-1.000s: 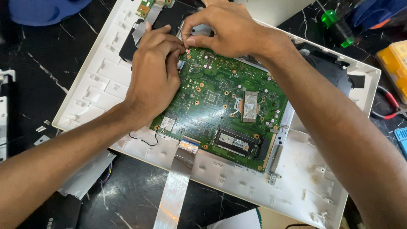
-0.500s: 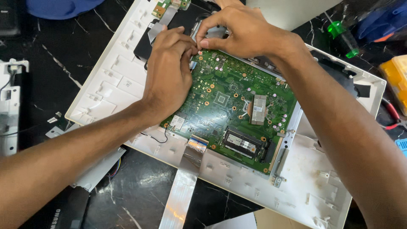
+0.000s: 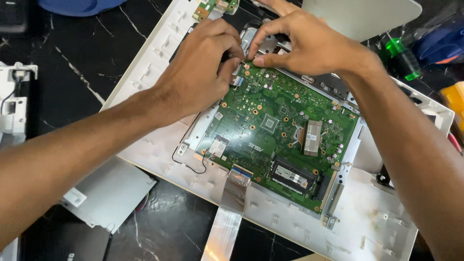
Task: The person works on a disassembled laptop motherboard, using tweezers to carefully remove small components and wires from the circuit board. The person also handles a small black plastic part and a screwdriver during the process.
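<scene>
A green circuit board [image 3: 270, 130] lies inside a white plastic case [image 3: 367, 227] on a black marble table. My left hand [image 3: 198, 72] rests over the board's upper left corner, fingers curled and pinching something small at the board's edge. My right hand [image 3: 304, 41] meets it from the right, thumb and forefinger pinched at the same spot by a silver metal part [image 3: 263, 43]. What the fingertips hold is too small to tell. A memory module [image 3: 292, 176] sits in its slot at the board's lower right. A thin black wire [image 3: 191, 154] loops along the board's left edge.
A flat silver ribbon cable [image 3: 227, 212] runs from the board's lower edge toward me. A grey metal plate [image 3: 108, 193] lies at the lower left. A green-handled screwdriver [image 3: 403, 55], blue items and a yellow object [image 3: 454, 99] crowd the right. A white bracket [image 3: 14, 104] sits at the far left.
The view has drifted, so the case and board sit further right in the frame. Both hands stay pinched together at the board's upper left corner, with small finger shifts.
</scene>
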